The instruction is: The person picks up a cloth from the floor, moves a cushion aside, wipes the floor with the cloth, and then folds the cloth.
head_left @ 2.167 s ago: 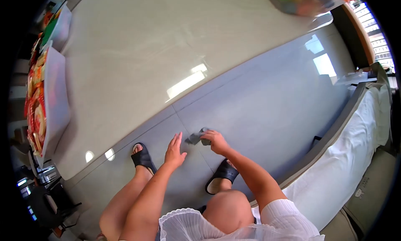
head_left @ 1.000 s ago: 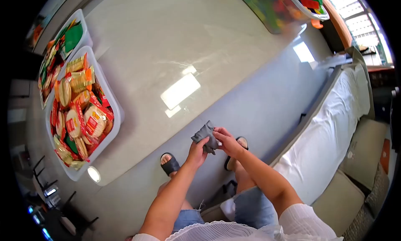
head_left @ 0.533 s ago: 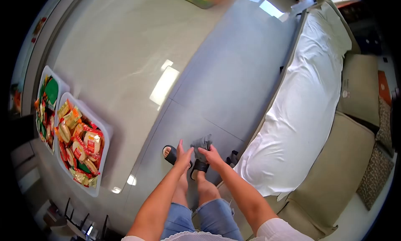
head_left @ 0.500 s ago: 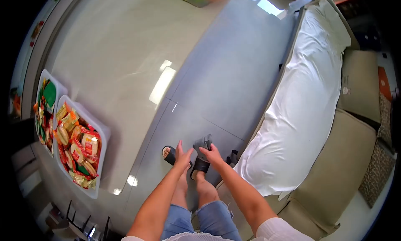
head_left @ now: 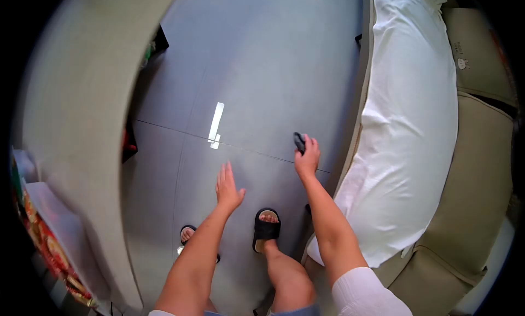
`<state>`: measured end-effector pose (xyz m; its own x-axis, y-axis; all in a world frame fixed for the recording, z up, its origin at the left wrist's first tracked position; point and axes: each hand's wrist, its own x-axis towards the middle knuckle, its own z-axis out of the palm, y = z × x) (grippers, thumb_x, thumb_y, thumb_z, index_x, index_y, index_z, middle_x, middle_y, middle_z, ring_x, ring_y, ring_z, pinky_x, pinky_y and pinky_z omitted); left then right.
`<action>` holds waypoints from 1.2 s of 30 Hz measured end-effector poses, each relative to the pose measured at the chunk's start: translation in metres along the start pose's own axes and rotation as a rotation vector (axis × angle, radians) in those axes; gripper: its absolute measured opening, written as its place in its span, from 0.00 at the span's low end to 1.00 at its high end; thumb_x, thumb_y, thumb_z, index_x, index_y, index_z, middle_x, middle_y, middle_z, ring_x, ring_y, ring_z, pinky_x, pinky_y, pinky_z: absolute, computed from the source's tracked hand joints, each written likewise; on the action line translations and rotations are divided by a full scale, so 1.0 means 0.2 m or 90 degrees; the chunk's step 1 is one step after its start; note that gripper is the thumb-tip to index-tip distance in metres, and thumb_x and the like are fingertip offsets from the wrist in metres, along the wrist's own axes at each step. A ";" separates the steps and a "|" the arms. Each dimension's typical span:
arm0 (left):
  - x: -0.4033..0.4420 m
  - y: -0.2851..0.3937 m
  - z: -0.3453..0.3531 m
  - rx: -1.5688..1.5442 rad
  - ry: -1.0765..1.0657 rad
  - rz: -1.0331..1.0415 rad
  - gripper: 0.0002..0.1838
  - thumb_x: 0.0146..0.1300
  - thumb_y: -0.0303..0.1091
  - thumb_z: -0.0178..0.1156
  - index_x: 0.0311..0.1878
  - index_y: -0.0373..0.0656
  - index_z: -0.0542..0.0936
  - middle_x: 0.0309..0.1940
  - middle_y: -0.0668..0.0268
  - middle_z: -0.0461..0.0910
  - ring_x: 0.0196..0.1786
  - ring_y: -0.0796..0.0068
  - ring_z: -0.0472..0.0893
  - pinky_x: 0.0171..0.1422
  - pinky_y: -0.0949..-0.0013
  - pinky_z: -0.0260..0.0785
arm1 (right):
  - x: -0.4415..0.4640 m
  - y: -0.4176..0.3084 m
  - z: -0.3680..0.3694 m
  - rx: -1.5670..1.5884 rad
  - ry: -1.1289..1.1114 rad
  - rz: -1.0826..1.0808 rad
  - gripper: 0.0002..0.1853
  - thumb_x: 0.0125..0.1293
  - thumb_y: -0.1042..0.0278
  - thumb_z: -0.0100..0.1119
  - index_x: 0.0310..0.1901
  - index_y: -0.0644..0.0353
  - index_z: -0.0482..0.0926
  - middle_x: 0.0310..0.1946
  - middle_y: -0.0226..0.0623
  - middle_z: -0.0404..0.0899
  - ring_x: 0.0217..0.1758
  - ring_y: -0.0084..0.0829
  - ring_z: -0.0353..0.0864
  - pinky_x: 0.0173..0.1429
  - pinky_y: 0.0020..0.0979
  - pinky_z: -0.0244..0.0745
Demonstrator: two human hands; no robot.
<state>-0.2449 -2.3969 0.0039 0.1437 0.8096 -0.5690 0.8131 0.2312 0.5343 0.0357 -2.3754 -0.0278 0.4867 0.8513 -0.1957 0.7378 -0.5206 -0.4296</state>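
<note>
My right hand (head_left: 308, 156) is closed round a small, bunched dark grey cloth (head_left: 299, 143) whose end sticks out past the fingers on the left; its exact kind is hidden by the hand. It is held above the tiled floor (head_left: 257, 97), close to the front edge of the sofa. My left hand (head_left: 229, 191) is open and bare, fingers stretched forward and thumb apart, above the floor in front of my feet. Below are my feet in black slide sandals (head_left: 267, 228), the left one partly covered by my left forearm.
To the right runs a sofa with a white cover (head_left: 407, 124) and beige cushions (head_left: 470, 184). On the left a pale tabletop (head_left: 71, 97) overhangs the floor, with a plastic tub (head_left: 65, 228) of wrapped snacks on it. Dark boxes (head_left: 160, 42) show beneath the table edge.
My hands have come apart: the right has moved forward and right with the grey cloth, and the left has let go. My view has turned and lowered towards the floor.
</note>
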 end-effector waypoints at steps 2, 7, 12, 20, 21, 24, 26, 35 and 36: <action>0.14 -0.04 0.01 0.066 0.021 -0.003 0.64 0.47 0.35 0.77 0.80 0.47 0.41 0.80 0.51 0.44 0.80 0.50 0.50 0.79 0.48 0.49 | -0.01 0.10 0.25 -0.056 -0.071 -0.058 0.43 0.57 0.70 0.67 0.74 0.47 0.58 0.74 0.49 0.55 0.73 0.52 0.60 0.72 0.48 0.63; 0.47 -0.07 -0.06 0.230 0.027 -0.068 0.72 0.42 0.42 0.81 0.80 0.45 0.37 0.81 0.55 0.33 0.82 0.55 0.42 0.81 0.49 0.44 | -0.05 0.09 0.49 -0.046 0.041 -0.054 0.42 0.61 0.77 0.60 0.76 0.41 0.56 0.78 0.41 0.51 0.79 0.50 0.53 0.76 0.49 0.56; 0.66 -0.08 0.00 0.348 0.008 -0.007 0.83 0.26 0.56 0.84 0.79 0.39 0.37 0.82 0.54 0.33 0.83 0.56 0.41 0.82 0.50 0.41 | 0.69 0.13 0.49 0.000 0.158 -0.130 0.33 0.66 0.78 0.52 0.72 0.42 0.65 0.74 0.42 0.61 0.77 0.47 0.57 0.76 0.50 0.55; 0.66 -0.04 -0.01 0.405 0.017 -0.019 0.82 0.24 0.58 0.84 0.80 0.40 0.39 0.82 0.58 0.36 0.82 0.60 0.44 0.82 0.52 0.44 | -0.13 0.16 0.52 -0.094 0.136 -0.026 0.32 0.66 0.78 0.47 0.71 0.41 0.68 0.74 0.44 0.60 0.76 0.44 0.61 0.77 0.54 0.51; 0.66 -0.03 -0.02 0.413 0.006 -0.037 0.82 0.24 0.57 0.84 0.80 0.40 0.40 0.82 0.59 0.36 0.82 0.61 0.45 0.82 0.52 0.44 | -0.15 0.13 0.50 -0.067 0.114 -0.060 0.31 0.67 0.78 0.46 0.71 0.41 0.68 0.74 0.45 0.60 0.76 0.44 0.61 0.77 0.53 0.53; 0.65 -0.04 -0.02 0.419 0.006 -0.031 0.82 0.24 0.57 0.84 0.80 0.40 0.40 0.82 0.60 0.36 0.83 0.61 0.44 0.81 0.49 0.46 | 0.22 0.16 0.43 -0.055 0.088 -0.124 0.30 0.68 0.77 0.43 0.71 0.42 0.68 0.74 0.48 0.60 0.76 0.47 0.60 0.76 0.48 0.57; 0.64 -0.03 -0.02 0.417 0.003 -0.033 0.83 0.24 0.57 0.84 0.80 0.41 0.40 0.82 0.60 0.35 0.83 0.62 0.43 0.80 0.46 0.47 | 0.61 0.24 0.29 -0.080 0.086 -0.064 0.29 0.69 0.76 0.42 0.70 0.42 0.68 0.74 0.48 0.60 0.76 0.47 0.60 0.77 0.50 0.55; 0.65 -0.05 -0.02 0.424 0.015 -0.026 0.82 0.24 0.60 0.82 0.80 0.43 0.39 0.82 0.62 0.34 0.83 0.63 0.42 0.74 0.40 0.57 | -0.54 0.19 0.51 0.015 0.079 0.033 0.38 0.58 0.86 0.51 0.70 0.42 0.70 0.76 0.51 0.54 0.78 0.58 0.53 0.78 0.53 0.52; 0.64 -0.06 -0.02 0.431 0.014 -0.017 0.82 0.24 0.60 0.82 0.80 0.43 0.39 0.82 0.62 0.34 0.83 0.63 0.42 0.74 0.40 0.58 | -0.48 0.20 0.49 0.018 0.075 0.003 0.40 0.56 0.87 0.53 0.71 0.42 0.69 0.76 0.50 0.53 0.78 0.57 0.52 0.78 0.53 0.51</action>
<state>-0.2380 -2.2932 -0.0729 0.1128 0.8203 -0.5606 0.9913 -0.1316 0.0069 -0.0267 -2.4711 -0.1128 0.5437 0.8341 -0.0933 0.7223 -0.5216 -0.4540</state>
